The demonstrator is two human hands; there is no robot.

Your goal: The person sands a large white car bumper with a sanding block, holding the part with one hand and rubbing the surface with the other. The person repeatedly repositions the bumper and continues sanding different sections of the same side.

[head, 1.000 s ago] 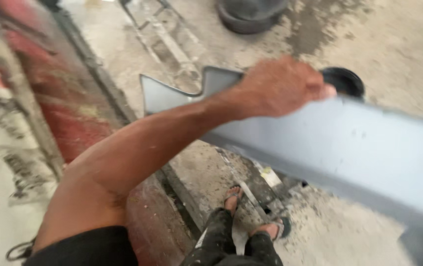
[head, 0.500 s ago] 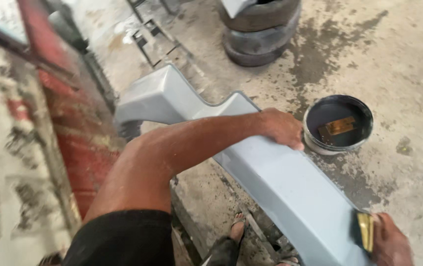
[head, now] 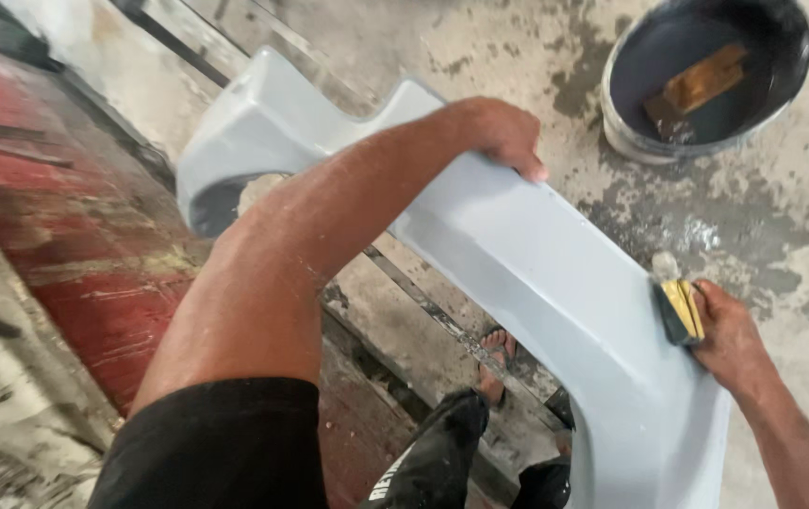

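Fingers of the right hand (head: 730, 335) are curled tight around a small yellow-and-black sanding block (head: 678, 311), pressing its dark face against the near edge of a long pale grey moulded panel with a stepped, notched outline (head: 536, 273). That wrist enters from the lower right corner, forearm angled up and inward. Below the panel, at the bottom of the view, a black trouser leg (head: 442, 448) and a bare foot in a sandal (head: 494, 363) stand on the wet floor.

Across the middle, the left arm reaches out from a black sleeve (head: 221, 443), elbow bent, forearm lying over the panel. Its left hand (head: 499, 132) is cupped over the panel's far edge, fingers bent down and gripping the rim, steadying it. The panel runs diagonally from upper left to lower right, held up off the ground between both hands.

Left of it lies a red, worn, paint-streaked surface (head: 84, 273).

Farther off, at the top right, a round white-walled bucket (head: 631, 141) sits on the stained grey concrete floor (head: 800, 217). Inside is dark water with a brown rectangular block (head: 701, 80) lying in it.
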